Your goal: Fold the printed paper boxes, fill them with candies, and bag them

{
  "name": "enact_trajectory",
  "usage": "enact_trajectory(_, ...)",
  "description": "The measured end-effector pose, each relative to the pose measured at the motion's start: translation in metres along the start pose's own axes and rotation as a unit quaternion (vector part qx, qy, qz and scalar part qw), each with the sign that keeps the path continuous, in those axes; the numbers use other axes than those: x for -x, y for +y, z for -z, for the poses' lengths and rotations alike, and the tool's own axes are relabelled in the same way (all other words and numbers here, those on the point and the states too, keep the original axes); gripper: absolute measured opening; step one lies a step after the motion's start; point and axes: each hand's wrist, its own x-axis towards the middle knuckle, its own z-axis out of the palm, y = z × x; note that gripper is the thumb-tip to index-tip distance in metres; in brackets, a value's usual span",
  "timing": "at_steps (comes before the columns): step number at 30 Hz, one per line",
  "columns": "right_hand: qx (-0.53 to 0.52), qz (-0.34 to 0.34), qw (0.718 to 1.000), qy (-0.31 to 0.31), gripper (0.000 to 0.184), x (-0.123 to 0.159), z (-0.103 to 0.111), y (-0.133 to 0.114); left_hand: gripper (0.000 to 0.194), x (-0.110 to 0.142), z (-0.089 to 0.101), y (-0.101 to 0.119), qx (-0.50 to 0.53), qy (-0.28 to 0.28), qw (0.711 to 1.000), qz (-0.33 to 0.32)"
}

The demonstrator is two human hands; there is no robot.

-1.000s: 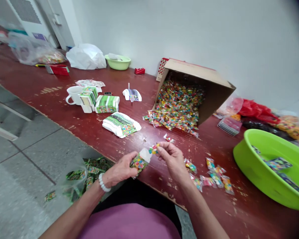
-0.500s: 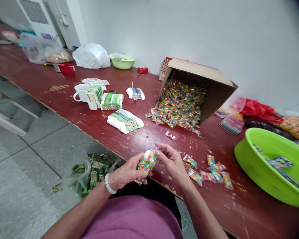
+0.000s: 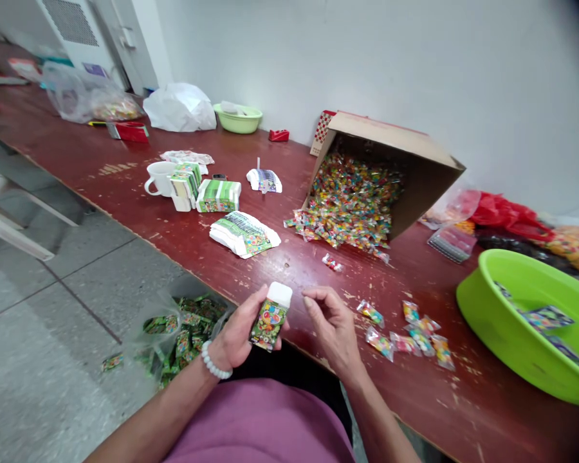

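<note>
My left hand (image 3: pixel 238 331) is closed around a small printed carton (image 3: pixel 271 315), green with colourful pictures, its white flap at the top. My right hand (image 3: pixel 330 318) hovers just right of the carton with its fingers curled, thumb and forefinger close together, nothing visible in them. Both hands are over the front edge of the dark red table (image 3: pixel 125 186). Several small wrapped candy packets (image 3: pixel 408 334) lie on the table right of my right hand.
A tipped cardboard box (image 3: pixel 395 161) spills candy packets (image 3: pixel 347 212). Flat carton stacks (image 3: pixel 244 235), folded cartons (image 3: pixel 217 196) and a white mug (image 3: pixel 158 179) lie left. A lime green basin (image 3: pixel 525 321) sits right. A clear bag of filled cartons (image 3: pixel 183 325) is on the floor.
My right hand pushed a candy packet into the carton's open top and drew back. The carton's white flap is now shut, and my left hand holds the carton more upright.
</note>
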Motion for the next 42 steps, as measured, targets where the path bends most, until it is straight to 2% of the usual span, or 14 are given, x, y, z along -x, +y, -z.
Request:
enact_trajectory(6, -0.127, -0.097, 0.986, -0.049, 0.016, 0.014, -0.023, 0.007, 0.033, 0.001, 0.0, -0.006, 0.047, 0.052, 0.997, -0.021)
enact_trajectory(9, -0.207, -0.177, 0.958, -0.085, 0.023, 0.011, -0.026, 0.009, 0.036, 0.003, -0.002, -0.011, 0.012, 0.063, 0.996, -0.066)
enact_trajectory(12, -0.237, -0.231, 0.94, -0.078, 0.038, 0.005, -0.023, 0.012, 0.037, 0.006, -0.004, -0.013, -0.045, 0.055, 0.991, -0.113)
enact_trajectory(14, -0.206, -0.22, 0.949, -0.093, 0.048, 0.002, -0.019, 0.013, 0.037, 0.007, -0.005, -0.012, -0.074, 0.046, 0.989, -0.12)
enact_trajectory(18, -0.121, -0.148, 0.971, -0.145, 0.022, 0.001, -0.011, 0.007, 0.044, 0.006, -0.004, -0.01, -0.036, 0.03, 0.996, -0.081)
enact_trajectory(21, -0.042, -0.068, 0.986, -0.145, 0.019, 0.002, -0.007, 0.002, 0.045, 0.004, -0.001, -0.009, 0.028, -0.01, 0.999, -0.025)
enact_trajectory(23, -0.018, -0.041, 0.986, -0.162, 0.019, 0.003, -0.007, 0.001, 0.039, 0.003, 0.0, -0.008, 0.045, -0.012, 0.999, -0.001)
enact_trajectory(26, -0.078, -0.109, 0.978, -0.162, 0.023, 0.004, -0.011, 0.002, 0.032, 0.003, -0.001, -0.008, 0.029, 0.015, 0.999, -0.012)
enact_trajectory(28, -0.132, -0.172, 0.966, -0.144, 0.025, 0.004, -0.016, 0.005, 0.034, 0.003, -0.003, -0.008, 0.014, 0.029, 0.999, -0.031)
enact_trajectory(30, -0.154, -0.203, 0.958, -0.129, 0.028, 0.003, -0.02, 0.006, 0.04, 0.004, -0.005, -0.008, 0.019, 0.032, 0.999, -0.036)
enact_trajectory(34, -0.2, -0.225, 0.944, -0.136, 0.027, -0.001, -0.023, 0.003, 0.064, 0.005, -0.005, -0.008, 0.007, 0.007, 1.0, -0.023)
enact_trajectory(37, -0.248, -0.24, 0.927, -0.147, 0.028, -0.006, -0.021, -0.004, 0.073, 0.005, -0.004, -0.008, -0.041, 0.0, 0.998, -0.04)
enact_trajectory(40, -0.23, -0.221, 0.934, -0.159, 0.026, -0.006, -0.017, -0.007, 0.068, 0.007, -0.003, -0.006, -0.074, 0.009, 0.996, -0.049)
enact_trajectory(42, -0.198, -0.198, 0.944, -0.174, 0.023, -0.003, -0.015, -0.007, 0.057, 0.008, -0.002, -0.004, -0.061, 0.012, 0.997, -0.053)
